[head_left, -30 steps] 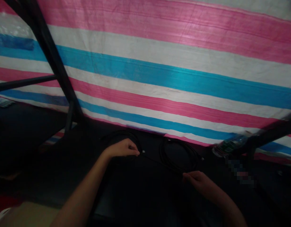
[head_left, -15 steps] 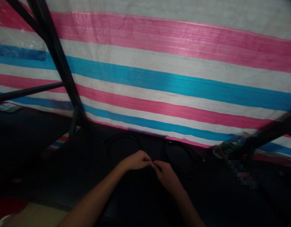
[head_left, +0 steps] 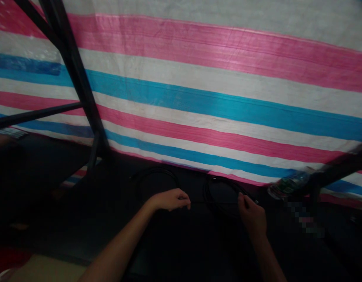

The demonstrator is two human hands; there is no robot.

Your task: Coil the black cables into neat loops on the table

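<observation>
My left hand (head_left: pixel 172 199) is closed in a pinch, fingertips pointing right, just in front of a coiled black cable (head_left: pixel 166 170) lying on the dark tabletop. A thin black strand (head_left: pixel 213 203) runs taut and nearly level from it to my right hand (head_left: pixel 253 215), which pinches the other end. Whether the strand is a tie or a piece of cable is too dark to tell. Behind it, a second coiled black cable (head_left: pixel 208 192) lies close to my right hand, partly covered by that hand.
A clear plastic bottle with a green label (head_left: pixel 289 185) lies at the right by a dark metal strut (head_left: pixel 342 168). A black metal frame (head_left: pixel 83 90) stands left, before a striped plastic sheet (head_left: pixel 198 66). Another person's hand (head_left: pixel 1 139) shows at the left edge.
My right hand has moved right, away from my left hand, drawing the thin strand out between them. My left hand stays nearly in place. Another person's hand has appeared at the far left.
</observation>
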